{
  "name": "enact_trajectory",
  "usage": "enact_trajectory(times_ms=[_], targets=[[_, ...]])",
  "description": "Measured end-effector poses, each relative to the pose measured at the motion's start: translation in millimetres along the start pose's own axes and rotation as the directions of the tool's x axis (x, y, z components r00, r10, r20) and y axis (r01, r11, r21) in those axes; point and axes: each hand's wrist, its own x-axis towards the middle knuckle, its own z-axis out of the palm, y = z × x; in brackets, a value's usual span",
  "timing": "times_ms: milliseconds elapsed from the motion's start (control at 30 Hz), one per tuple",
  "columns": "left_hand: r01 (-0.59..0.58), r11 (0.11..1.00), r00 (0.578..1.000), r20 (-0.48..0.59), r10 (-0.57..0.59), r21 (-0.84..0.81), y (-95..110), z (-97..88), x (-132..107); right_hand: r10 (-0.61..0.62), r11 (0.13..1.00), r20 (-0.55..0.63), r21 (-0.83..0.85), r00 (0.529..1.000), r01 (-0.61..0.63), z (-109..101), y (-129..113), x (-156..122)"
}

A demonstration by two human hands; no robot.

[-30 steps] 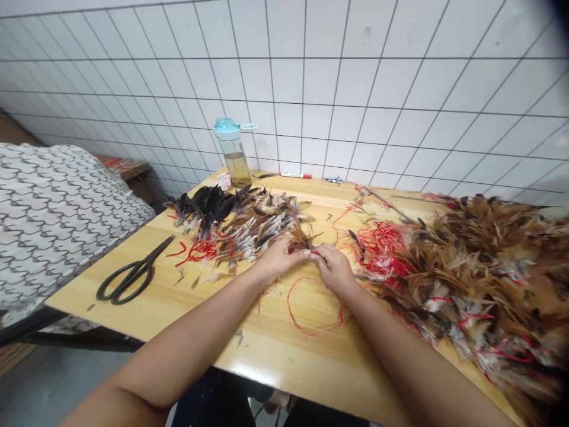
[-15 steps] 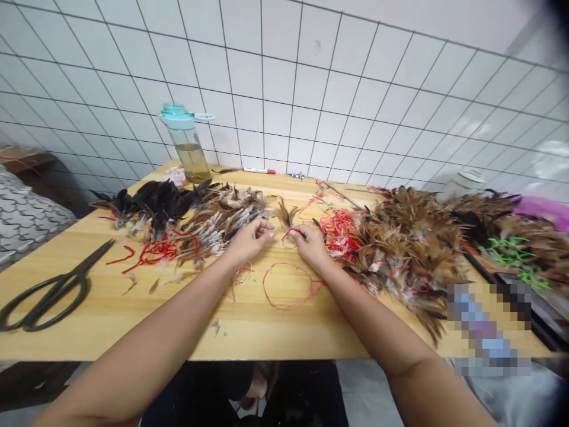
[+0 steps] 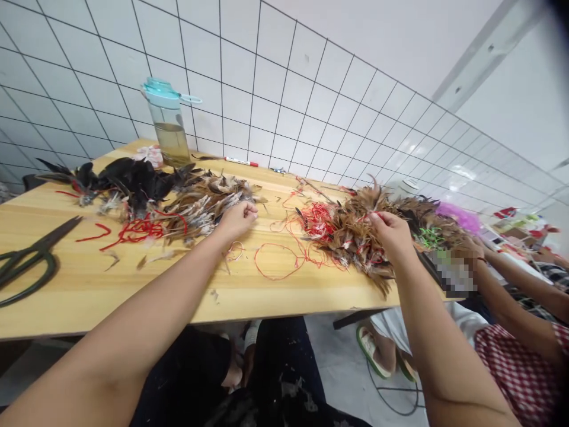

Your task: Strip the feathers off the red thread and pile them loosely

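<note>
My right hand (image 3: 393, 232) is raised over the right-hand pile of brown feathers (image 3: 355, 243), pinching a small feather bundle (image 3: 373, 193) tied with red string at its base. Beside the left pile of brown and white feathers (image 3: 208, 201) is my left hand (image 3: 240, 219), its fingers curled together. Whether anything sits between them is hidden. A loop of thin red thread (image 3: 279, 277) lies on the wooden table between my forearms. Tangled red strings (image 3: 317, 219) border the right pile.
Black-handled scissors (image 3: 38, 258), black feathers (image 3: 137, 178) and red cord pieces (image 3: 137, 231) lie at left. A water bottle (image 3: 169, 127) and red-capped marker (image 3: 241, 161) stand or lie along the tiled wall. At right, other people's arms (image 3: 515, 296) reach over the table.
My right hand has moved from the table's middle to the right pile, carrying the feather bundle. My left hand has stayed near the left pile, fingers more curled. The view has turned right.
</note>
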Motion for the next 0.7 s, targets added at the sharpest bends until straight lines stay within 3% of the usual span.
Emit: enact_trajectory(times_ms=[133,267,500,700], targets=[[0.012,0.998,1.000,-0.010,-0.012,0.061,-8,-0.6,3,0.157,0.944,-0.024,-0.289,0.987,-0.158,-26,42,-17],[-0.018,0.997,0.999,-0.043,0.021,0.071,-8,-0.8,4,0.345,0.778,0.111,-0.589,0.932,-0.218,-20,63,-36],[-0.062,0.994,0.997,-0.050,0.066,0.085,-4,-3.2,2,0.428,0.702,0.139,-0.674,0.893,-0.231,3,64,-59],[-0.052,0.996,0.996,-0.069,0.057,0.066,-12,-6.8,7,0.382,0.728,0.237,-0.673,0.893,-0.132,-11,54,-65]])
